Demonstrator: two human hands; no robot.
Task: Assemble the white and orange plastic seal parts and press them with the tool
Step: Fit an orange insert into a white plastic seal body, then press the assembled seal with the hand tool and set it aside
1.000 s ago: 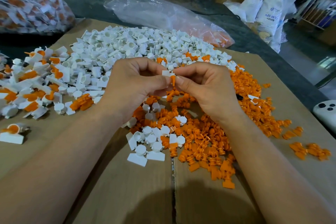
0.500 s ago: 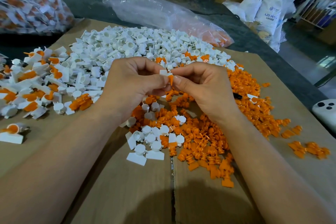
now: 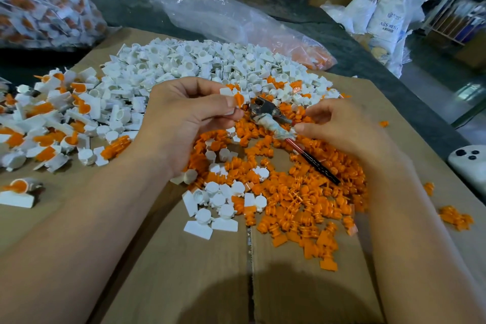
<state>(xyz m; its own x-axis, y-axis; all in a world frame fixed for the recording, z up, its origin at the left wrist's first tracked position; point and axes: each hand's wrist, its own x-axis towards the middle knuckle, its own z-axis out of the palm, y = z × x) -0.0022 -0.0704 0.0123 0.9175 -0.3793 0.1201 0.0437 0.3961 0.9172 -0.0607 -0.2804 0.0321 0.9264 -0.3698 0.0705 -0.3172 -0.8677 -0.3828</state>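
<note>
Whereas a second ago both my hands were closed on one seal above the orange heap (image 3: pixel 302 208), they have now parted, and the work has passed from fitting to pressing.

1. The cardboard sheet (image 3: pixel 184 271) lies under the orange heap and reaches past it on every side. No change.
2. The white heap (image 3: pixel 200 63) lies beyond the orange heap and touches it along its far edge. A pile of finished seals (image 3: pixel 52 123) lies well to the left of it. No change.
3. My left hand (image 3: pixel 184 123) hovers over the near-left edge of the orange heap, thumb and forefinger pinching the seal, the other fingers curled behind.
4. My right hand (image 3: pixel 342 126) has let go of the seal and moved out over the right part of the orange heap. Its thumb and fingertips pinch the taped grip of the tool.
5. The tool (image 3: pixel 274 123) slants over the orange heap, its metal head just beside the seal and its dark handle trailing down onto the orange parts. I cannot tell whether the head is open.
6. The seal (image 3: pixel 234 100) sits between my left fingertips above the orange heap, its orange part showing against the white body.

Finding: in my judgement the two parts are mated but not yet pressed. The head must next close squarely on the seal; a skewed bite could tip the orange part.
</note>
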